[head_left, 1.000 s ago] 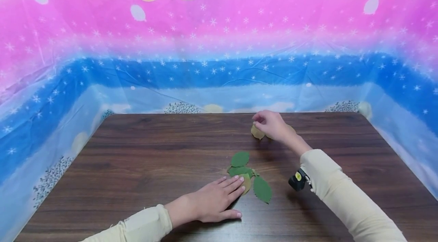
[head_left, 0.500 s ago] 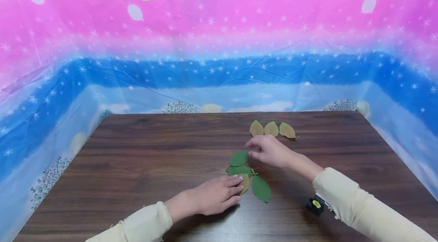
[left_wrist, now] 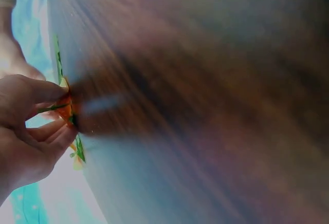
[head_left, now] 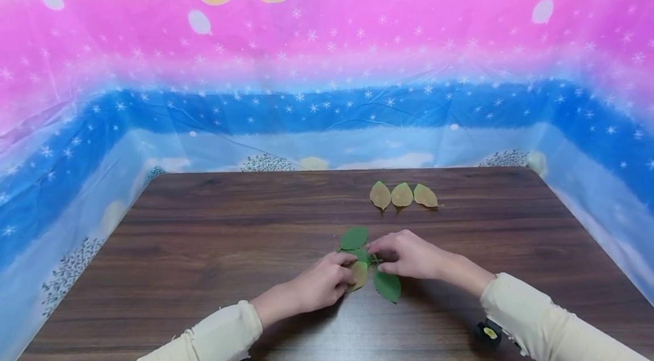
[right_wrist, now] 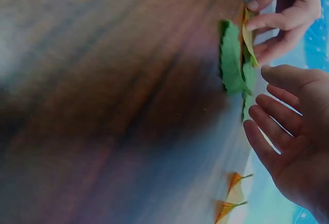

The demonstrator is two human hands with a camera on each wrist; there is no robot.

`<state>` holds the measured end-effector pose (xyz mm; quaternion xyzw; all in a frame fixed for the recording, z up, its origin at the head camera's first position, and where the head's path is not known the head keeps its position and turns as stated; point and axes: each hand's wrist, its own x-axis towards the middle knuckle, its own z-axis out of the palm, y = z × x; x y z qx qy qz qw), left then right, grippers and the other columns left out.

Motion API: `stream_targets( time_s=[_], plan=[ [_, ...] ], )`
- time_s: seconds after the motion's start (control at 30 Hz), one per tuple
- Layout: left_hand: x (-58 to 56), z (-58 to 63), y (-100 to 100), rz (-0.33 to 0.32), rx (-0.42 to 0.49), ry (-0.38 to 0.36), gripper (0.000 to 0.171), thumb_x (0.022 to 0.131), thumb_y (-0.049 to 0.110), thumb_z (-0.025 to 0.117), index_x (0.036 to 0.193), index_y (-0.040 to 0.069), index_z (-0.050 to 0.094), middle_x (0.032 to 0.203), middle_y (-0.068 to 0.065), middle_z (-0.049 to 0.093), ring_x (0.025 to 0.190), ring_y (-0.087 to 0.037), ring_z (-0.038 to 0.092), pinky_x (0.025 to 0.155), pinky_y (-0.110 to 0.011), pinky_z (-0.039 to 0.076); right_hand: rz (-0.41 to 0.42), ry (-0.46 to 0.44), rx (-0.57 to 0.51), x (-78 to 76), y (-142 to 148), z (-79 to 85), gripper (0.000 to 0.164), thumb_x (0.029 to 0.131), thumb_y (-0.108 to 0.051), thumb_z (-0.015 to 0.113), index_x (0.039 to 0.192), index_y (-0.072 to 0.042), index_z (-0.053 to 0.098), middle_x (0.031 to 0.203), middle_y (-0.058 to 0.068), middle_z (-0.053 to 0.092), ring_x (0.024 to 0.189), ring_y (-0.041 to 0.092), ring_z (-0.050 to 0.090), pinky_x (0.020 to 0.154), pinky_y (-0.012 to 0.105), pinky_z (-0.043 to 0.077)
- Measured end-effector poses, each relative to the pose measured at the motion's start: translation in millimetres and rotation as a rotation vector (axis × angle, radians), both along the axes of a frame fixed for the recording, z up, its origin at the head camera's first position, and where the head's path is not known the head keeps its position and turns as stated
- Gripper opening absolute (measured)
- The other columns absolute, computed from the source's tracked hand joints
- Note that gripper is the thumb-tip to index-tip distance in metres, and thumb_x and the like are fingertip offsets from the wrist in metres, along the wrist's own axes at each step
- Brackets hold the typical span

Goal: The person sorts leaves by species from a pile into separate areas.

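A small cluster of leaves lies mid-table in the head view: a green leaf (head_left: 354, 238) at the far side, another green leaf (head_left: 387, 286) nearer, a partly covered green leaf (head_left: 361, 255) between, and a yellowish leaf (head_left: 360, 276). My left hand (head_left: 318, 287) pinches the yellowish leaf by its left edge; thumb and fingers close on it also in the left wrist view. On the cluster's other side, my right hand (head_left: 416, 256) hovers by the stems, fingers gently bent. The right wrist view shows those fingers apart, with nothing between them.
Beyond the cluster, three yellowish leaves (head_left: 402, 195) lie in a row near the back of the brown wooden table (head_left: 230, 219). A pink and blue patterned cloth (head_left: 286, 105) surrounds the table's back and sides. A black wrist camera (head_left: 487, 334) hangs under the right sleeve.
My right hand has come back from the far row of leaves to the cluster, uncovering the row. My left hand, earlier flat on the yellowish leaf, has drawn its fingers in and pinches it.
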<state>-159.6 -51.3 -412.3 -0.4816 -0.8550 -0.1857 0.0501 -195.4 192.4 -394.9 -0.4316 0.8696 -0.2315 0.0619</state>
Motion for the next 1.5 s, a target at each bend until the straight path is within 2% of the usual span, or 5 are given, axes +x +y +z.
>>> stream_targets(
  time_s=[0.3, 0.67, 0.8, 1.13, 1.5],
  plan=[
    [-0.9, 0.0, 2.3, 0.018, 0.021, -0.060, 0.016, 0.080, -0.005, 0.071, 0.092, 0.005, 0.072, 0.114, -0.016, 0.063, 0.104, -0.027, 0.059, 0.089, -0.032, 0.048, -0.001, -0.033, 0.077, 12.2, 4.4, -10.1, 0.039, 0.091, -0.018, 0.069, 0.128, -0.007, 0.064, 0.136, 0.008, 0.056, 0.120, 0.024, 0.055, 0.089, 0.038, 0.051],
    [-2.9, 7.8, 4.6, 0.130, 0.012, -0.155, 0.049, 0.074, -0.001, 0.080, 0.118, 0.002, 0.057, 0.101, -0.008, 0.058, 0.087, -0.018, 0.051, 0.074, -0.026, 0.045, 0.092, 0.300, 0.214, 24.9, 3.9, -21.0, 0.043, 0.096, -0.022, 0.062, 0.135, -0.004, 0.057, 0.139, 0.012, 0.052, 0.125, 0.024, 0.051, 0.096, 0.041, 0.046],
    [-4.6, 7.8, 5.1, 0.137, -0.001, -0.156, 0.044, 0.074, -0.001, 0.080, 0.113, 0.003, 0.061, 0.094, -0.005, 0.055, 0.081, -0.015, 0.048, 0.070, -0.024, 0.043, 0.111, 0.365, 0.226, 26.8, 3.7, -23.2, 0.041, 0.097, -0.022, 0.061, 0.133, -0.004, 0.058, 0.139, 0.013, 0.052, 0.126, 0.025, 0.050, 0.096, 0.042, 0.046],
    [-6.5, 5.9, 5.5, 0.113, -0.002, -0.178, 0.028, 0.076, 0.002, 0.080, 0.098, 0.004, 0.062, 0.089, -0.005, 0.063, 0.078, -0.015, 0.054, 0.068, -0.024, 0.046, 0.092, 0.362, 0.252, 27.4, 4.6, -25.8, 0.041, 0.097, -0.023, 0.059, 0.135, -0.005, 0.057, 0.141, 0.012, 0.051, 0.128, 0.024, 0.048, 0.097, 0.044, 0.045],
    [-7.3, 4.6, 5.4, 0.089, 0.005, -0.122, 0.021, 0.079, 0.000, 0.076, 0.093, 0.004, 0.062, 0.085, -0.005, 0.063, 0.077, -0.016, 0.057, 0.069, -0.026, 0.048, 0.082, 0.362, 0.269, 27.4, 3.3, -25.3, 0.042, 0.098, -0.023, 0.058, 0.136, -0.006, 0.056, 0.142, 0.011, 0.050, 0.129, 0.024, 0.047, 0.097, 0.045, 0.044]
  ],
)
